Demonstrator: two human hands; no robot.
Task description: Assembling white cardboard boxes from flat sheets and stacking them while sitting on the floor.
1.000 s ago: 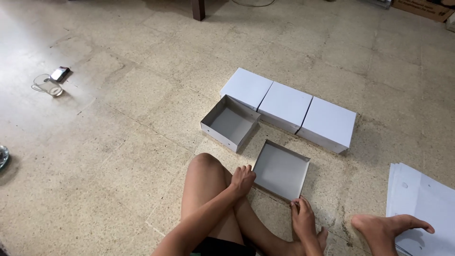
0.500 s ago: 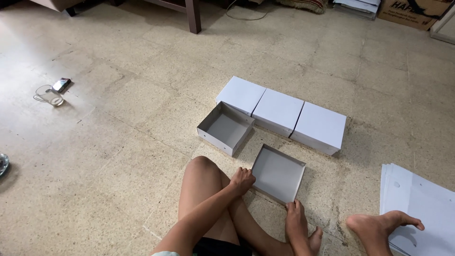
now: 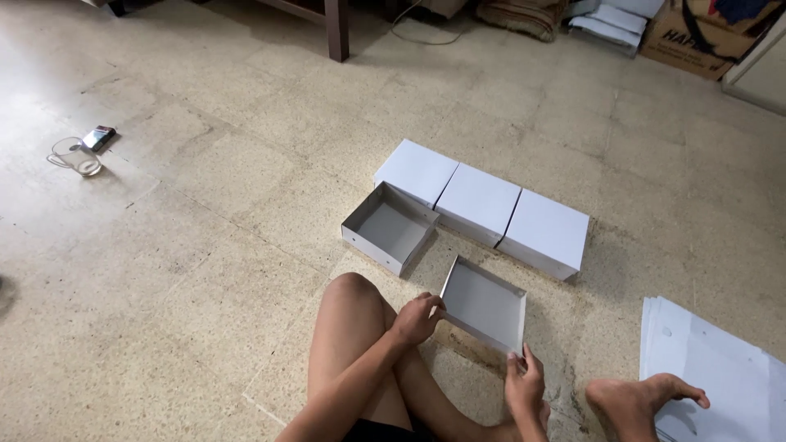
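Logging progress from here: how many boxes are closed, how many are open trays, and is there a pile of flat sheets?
Closed white boxes: 3
Open grey-lined trays: 2, one on the floor, one held by left hand and right hand
Stack of flat white sheets: 1
Total: 6

Stack of white sheets [image 3: 720, 368] cut off at right and bottom edges, foot covers part. Cardboard box [image 3: 704, 33] cropped at top. Small dark object [image 3: 98, 137] by glass too small to identify.

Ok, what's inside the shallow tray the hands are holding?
Nothing shows inside the shallow tray: bare grey bottom. Left hand grips its near-left corner, right hand the near corner. The floor underneath is covered.
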